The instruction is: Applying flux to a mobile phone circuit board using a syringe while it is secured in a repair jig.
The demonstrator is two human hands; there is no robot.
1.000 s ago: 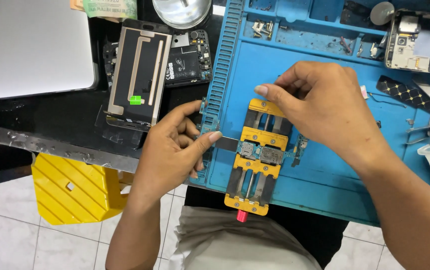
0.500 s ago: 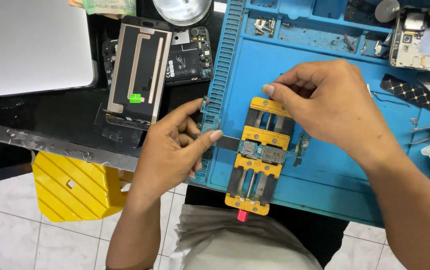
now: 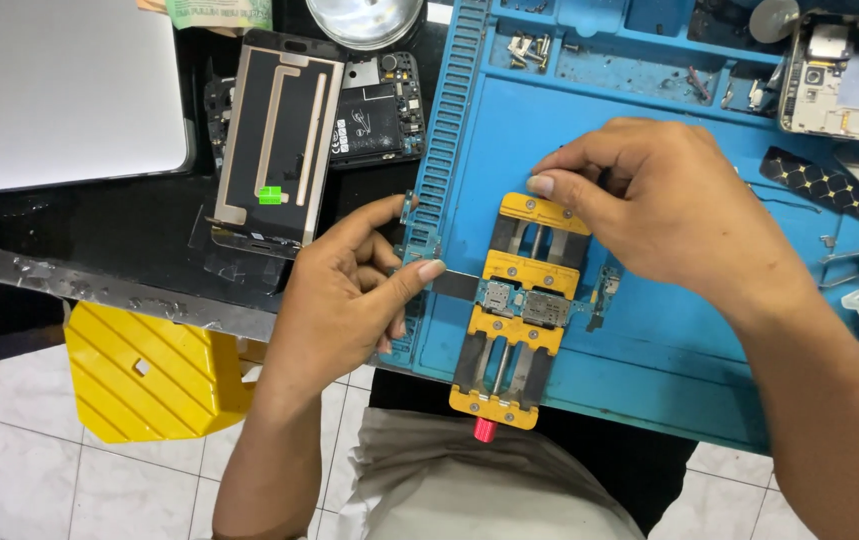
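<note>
- A closed grey laptop [image 3: 54, 90] lies at the far left of the desk [image 3: 99, 235], with a yellow plastic stool [image 3: 154, 375] on the tiled floor below.
- A detached phone screen panel [image 3: 274, 140] rests on an opened phone body [image 3: 374, 105].
- The left hand [image 3: 344, 300] pinches a thin metal tool [image 3: 454, 285], fingers closed on it, at the left edge of the blue repair mat [image 3: 649, 330].
- The yellow circuit-board holder [image 3: 514, 310] sits mid-mat, clamping a small circuit board [image 3: 529, 308].
- The right hand [image 3: 669, 215] grips the holder's top end, fingers curled together.
- Another opened phone [image 3: 829, 75] lies at upper right.
</note>
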